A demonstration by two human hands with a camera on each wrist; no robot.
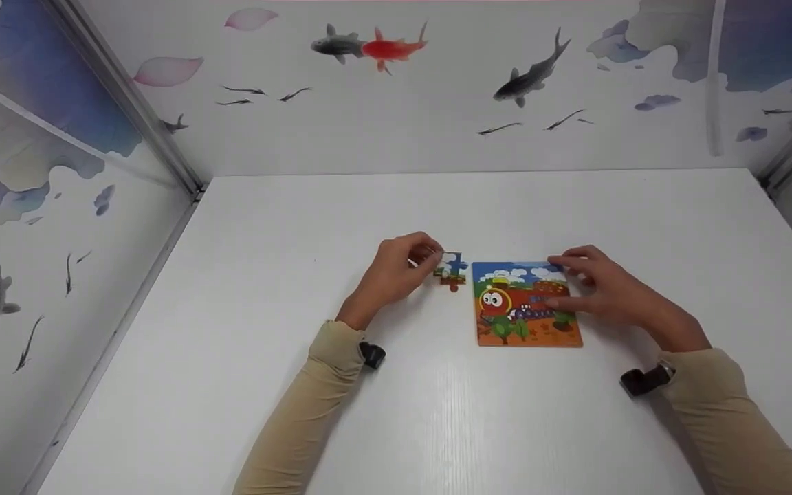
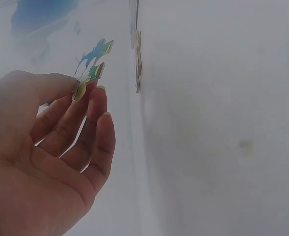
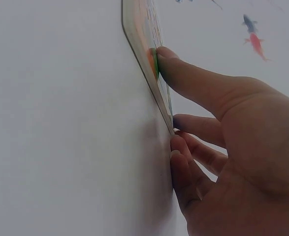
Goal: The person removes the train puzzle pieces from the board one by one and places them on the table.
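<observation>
My left hand (image 1: 396, 268) pinches a small jigsaw piece (image 2: 91, 64) between thumb and fingertips, its printed face blue, white and green. Just below it in the head view, another jigsaw piece (image 1: 454, 280) with a rounded knob lies on the table, partly overlapped. To the right lies a square jigsaw puzzle (image 1: 516, 333) with a picture of a red train with big eyes, clouds and green plants. The thumb of my right hand (image 1: 606, 289) rests on the puzzle's face near its right side. That hand's other fingers touch the upper right corner and the tabletop.
The white table (image 1: 403, 412) spreads around the puzzle. White panels (image 1: 437, 137) printed with fish stand at the back and left, with a metal post (image 1: 128, 96) at their corner. Both wrists wear black straps with small devices.
</observation>
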